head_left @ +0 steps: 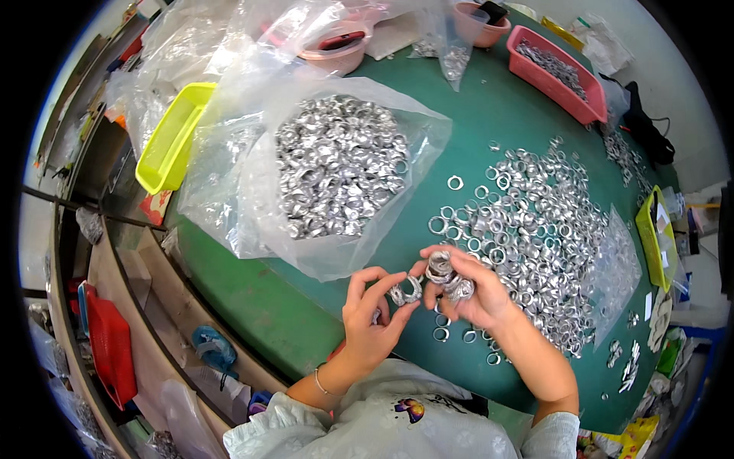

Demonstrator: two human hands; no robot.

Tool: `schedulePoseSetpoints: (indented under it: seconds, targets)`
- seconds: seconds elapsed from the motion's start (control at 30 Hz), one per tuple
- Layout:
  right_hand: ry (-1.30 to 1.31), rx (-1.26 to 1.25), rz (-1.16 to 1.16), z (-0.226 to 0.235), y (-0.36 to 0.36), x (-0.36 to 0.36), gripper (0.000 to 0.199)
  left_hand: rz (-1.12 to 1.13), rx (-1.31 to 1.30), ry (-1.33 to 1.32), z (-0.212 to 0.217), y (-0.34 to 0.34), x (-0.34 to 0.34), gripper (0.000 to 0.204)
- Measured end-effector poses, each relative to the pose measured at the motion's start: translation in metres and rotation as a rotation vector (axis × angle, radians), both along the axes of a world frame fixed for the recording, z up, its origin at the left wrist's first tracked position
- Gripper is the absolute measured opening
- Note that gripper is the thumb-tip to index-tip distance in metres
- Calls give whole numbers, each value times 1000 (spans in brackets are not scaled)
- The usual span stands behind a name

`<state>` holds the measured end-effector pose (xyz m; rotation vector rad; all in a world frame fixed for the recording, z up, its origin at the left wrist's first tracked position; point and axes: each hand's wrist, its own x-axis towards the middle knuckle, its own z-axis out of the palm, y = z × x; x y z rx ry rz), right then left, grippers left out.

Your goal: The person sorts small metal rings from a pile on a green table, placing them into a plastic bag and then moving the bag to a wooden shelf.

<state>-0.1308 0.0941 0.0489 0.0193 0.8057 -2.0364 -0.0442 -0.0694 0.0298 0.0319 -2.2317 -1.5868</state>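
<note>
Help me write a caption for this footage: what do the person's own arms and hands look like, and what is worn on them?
The left hand and right hand are both bare, without gloves. A thin, light-coloured bracelet circles the left wrist; none shows on the right. The pale, short left sleeve has a ruffled edge; the right sleeve matches in colour.

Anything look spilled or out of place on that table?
Slightly: a silver ring lies by itself on the green table, beyond the upper-left edge of the loose heap, so it looks strayed. No damage stands out.
</note>
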Motion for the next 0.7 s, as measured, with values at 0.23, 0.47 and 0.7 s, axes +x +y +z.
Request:
schedulePoseSetpoints:
  seconds: [0.23, 0.47, 0.7]
  targets:
    - [-307, -79, -235, 3, 18, 39, 41, -237, -14, 59, 20, 31, -11, 44]
    - [-229, -80, -344, -12, 33, 49, 39, -430, 662, -217, 34, 37, -19, 44]
    - [-336, -242, -434, -10, 61, 58, 36, -452, 1841, -508, 31, 37, -36, 51]
